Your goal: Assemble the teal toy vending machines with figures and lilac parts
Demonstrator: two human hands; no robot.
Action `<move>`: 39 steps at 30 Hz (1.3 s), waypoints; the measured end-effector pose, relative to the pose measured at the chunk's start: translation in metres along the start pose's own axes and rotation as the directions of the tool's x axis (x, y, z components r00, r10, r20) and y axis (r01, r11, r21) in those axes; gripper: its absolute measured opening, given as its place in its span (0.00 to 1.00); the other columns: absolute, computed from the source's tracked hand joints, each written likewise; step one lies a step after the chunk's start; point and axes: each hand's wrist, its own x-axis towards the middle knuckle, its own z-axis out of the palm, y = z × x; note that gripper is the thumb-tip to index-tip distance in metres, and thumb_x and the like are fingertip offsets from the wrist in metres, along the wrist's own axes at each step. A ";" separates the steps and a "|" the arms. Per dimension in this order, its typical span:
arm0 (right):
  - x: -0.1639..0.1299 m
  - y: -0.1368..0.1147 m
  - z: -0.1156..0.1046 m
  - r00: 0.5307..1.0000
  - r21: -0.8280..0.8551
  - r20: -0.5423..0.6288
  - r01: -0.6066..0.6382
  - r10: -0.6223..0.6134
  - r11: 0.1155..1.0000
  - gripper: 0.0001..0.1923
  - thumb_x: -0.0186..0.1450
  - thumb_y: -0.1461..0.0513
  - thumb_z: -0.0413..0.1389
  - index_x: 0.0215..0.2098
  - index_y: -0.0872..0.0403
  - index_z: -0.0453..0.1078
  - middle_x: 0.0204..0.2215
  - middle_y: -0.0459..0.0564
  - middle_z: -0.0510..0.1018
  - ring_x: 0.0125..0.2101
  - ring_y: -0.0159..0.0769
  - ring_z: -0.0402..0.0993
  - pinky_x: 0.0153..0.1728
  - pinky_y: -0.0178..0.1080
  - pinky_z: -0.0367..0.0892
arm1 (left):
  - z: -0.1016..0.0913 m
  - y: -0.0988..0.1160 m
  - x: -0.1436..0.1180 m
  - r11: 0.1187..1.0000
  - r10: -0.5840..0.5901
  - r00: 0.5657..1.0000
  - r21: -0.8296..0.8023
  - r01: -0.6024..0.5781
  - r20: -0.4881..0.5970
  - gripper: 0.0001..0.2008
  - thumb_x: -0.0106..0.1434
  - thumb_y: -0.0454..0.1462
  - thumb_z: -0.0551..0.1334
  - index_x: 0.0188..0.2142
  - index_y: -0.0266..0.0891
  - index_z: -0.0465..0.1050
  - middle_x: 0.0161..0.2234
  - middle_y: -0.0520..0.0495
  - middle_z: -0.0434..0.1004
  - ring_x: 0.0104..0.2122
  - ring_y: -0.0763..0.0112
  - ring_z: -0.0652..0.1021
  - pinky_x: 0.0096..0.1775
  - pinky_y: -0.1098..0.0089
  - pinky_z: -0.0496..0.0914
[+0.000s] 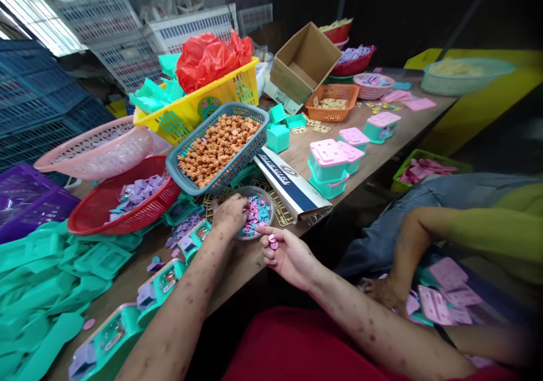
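Note:
My left hand (pixel 230 218) is at the left rim of a round clear tub (pixel 270 222) that holds small pink, blue and purple pieces. Its fingers curl down over the pieces, and the fingertips are partly hidden. In front of the tub, my right hand (pixel 292 256) is palm up with the index finger stretched toward the rim. Its other fingers are curled round a few small pink round pieces (pixel 274 242). Along my left forearm stand several turquoise toy cases (pixel 163 285) with purple blocks in them.
A grey-blue basket (pixel 169 163) of brown pieces and a red basket (pixel 91 214) stand behind the tub. Turquoise parts (pixel 46 279) heap at left. Pink-lidded boxes (pixel 328 160) stand near the table edge. At right, a co-worker's hand (pixel 388 293) rests among pink and turquoise parts.

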 end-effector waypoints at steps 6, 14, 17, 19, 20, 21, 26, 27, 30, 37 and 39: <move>-0.001 0.003 -0.005 1.000 -0.045 0.022 0.014 -0.013 0.999 0.14 0.60 0.62 0.65 0.45 0.58 0.79 0.26 0.41 0.74 0.21 0.25 0.61 0.26 0.33 0.54 | -0.009 -0.010 -0.011 0.953 0.001 0.994 -0.301 -0.034 -0.108 0.04 0.69 0.38 0.65 0.38 0.44 0.80 0.49 0.41 0.87 0.55 0.49 0.82 0.63 0.47 0.70; -0.008 0.007 0.005 0.990 -0.122 0.138 0.011 0.006 0.992 0.21 0.62 0.61 0.70 0.52 0.55 0.77 0.32 0.44 0.81 0.20 0.23 0.60 0.26 0.34 0.49 | -0.044 -0.028 -0.066 0.721 -0.037 0.994 -0.692 -0.042 -0.098 0.27 0.71 0.57 0.64 0.57 0.38 0.74 0.44 0.38 0.89 0.42 0.56 0.88 0.44 0.59 0.83; -0.005 0.013 0.009 0.986 -0.169 0.163 -0.005 0.033 0.986 0.20 0.62 0.61 0.70 0.51 0.54 0.76 0.33 0.45 0.82 0.21 0.23 0.60 0.27 0.34 0.48 | -0.050 -0.033 -0.073 0.754 -0.057 0.992 -0.656 -0.031 -0.113 0.23 0.72 0.54 0.65 0.52 0.38 0.79 0.45 0.38 0.89 0.43 0.55 0.89 0.45 0.59 0.83; -0.003 0.018 0.011 0.984 -0.208 0.158 -0.044 0.078 0.977 0.19 0.61 0.60 0.69 0.49 0.54 0.76 0.31 0.44 0.81 0.21 0.24 0.61 0.27 0.35 0.48 | -0.050 -0.035 -0.069 0.826 -0.077 0.985 -0.564 -0.022 -0.151 0.16 0.72 0.48 0.65 0.49 0.40 0.81 0.43 0.39 0.89 0.43 0.54 0.88 0.47 0.57 0.82; -0.002 0.020 0.012 0.983 -0.229 0.154 -0.062 0.099 0.971 0.19 0.60 0.60 0.69 0.49 0.54 0.76 0.29 0.44 0.80 0.21 0.24 0.61 0.28 0.35 0.48 | -0.048 -0.034 -0.065 0.866 -0.077 0.982 -0.500 -0.021 -0.174 0.12 0.72 0.44 0.65 0.48 0.40 0.82 0.43 0.40 0.88 0.44 0.53 0.87 0.50 0.55 0.81; -0.001 0.022 0.012 0.982 -0.249 0.151 -0.076 0.116 0.966 0.19 0.60 0.60 0.68 0.48 0.54 0.76 0.29 0.43 0.80 0.21 0.24 0.61 0.28 0.35 0.48 | -0.047 -0.032 -0.060 0.902 -0.069 0.978 -0.431 -0.022 -0.195 0.10 0.72 0.41 0.64 0.47 0.41 0.82 0.45 0.40 0.87 0.46 0.53 0.86 0.54 0.53 0.80; -0.003 0.023 0.011 0.981 -0.314 0.141 -0.082 0.131 0.946 0.19 0.60 0.59 0.66 0.49 0.53 0.74 0.26 0.40 0.77 0.21 0.24 0.58 0.28 0.36 0.48 | -0.035 -0.006 -0.029 0.987 0.079 0.985 -0.126 -0.099 -0.154 0.17 0.73 0.33 0.59 0.58 0.40 0.79 0.62 0.35 0.77 0.58 0.51 0.80 0.63 0.53 0.74; -0.004 0.022 0.009 0.982 -0.326 0.140 -0.077 0.129 0.942 0.19 0.60 0.59 0.65 0.48 0.53 0.74 0.26 0.40 0.77 0.21 0.24 0.58 0.28 0.36 0.48 | -0.033 0.000 -0.023 0.988 0.118 0.987 -0.082 -0.128 -0.113 0.15 0.74 0.34 0.60 0.56 0.41 0.80 0.60 0.37 0.78 0.58 0.52 0.80 0.62 0.55 0.74; -0.007 0.019 0.005 0.986 -0.347 0.125 -0.062 0.112 0.936 0.17 0.60 0.58 0.64 0.47 0.52 0.74 0.25 0.38 0.75 0.20 0.24 0.56 0.27 0.36 0.47 | -0.025 0.012 -0.006 0.977 0.211 0.977 0.013 -0.212 0.034 0.07 0.74 0.37 0.64 0.45 0.45 0.82 0.49 0.44 0.83 0.54 0.54 0.81 0.58 0.60 0.76; -0.012 0.015 -0.007 0.993 -0.355 0.089 -0.039 0.075 0.934 0.15 0.62 0.59 0.61 0.48 0.52 0.73 0.24 0.39 0.73 0.20 0.25 0.55 0.27 0.37 0.46 | -0.008 0.005 0.012 0.962 0.241 0.956 0.092 -0.259 0.167 0.08 0.70 0.37 0.66 0.47 0.46 0.83 0.48 0.43 0.85 0.51 0.51 0.83 0.52 0.60 0.77; -0.012 0.014 -0.010 0.994 -0.348 0.082 -0.033 0.066 0.937 0.16 0.62 0.59 0.61 0.48 0.52 0.73 0.25 0.39 0.73 0.21 0.25 0.55 0.27 0.37 0.46 | -0.009 -0.003 0.011 0.961 0.253 0.955 0.074 -0.266 0.153 0.12 0.72 0.37 0.64 0.52 0.44 0.82 0.51 0.41 0.85 0.54 0.50 0.83 0.56 0.58 0.77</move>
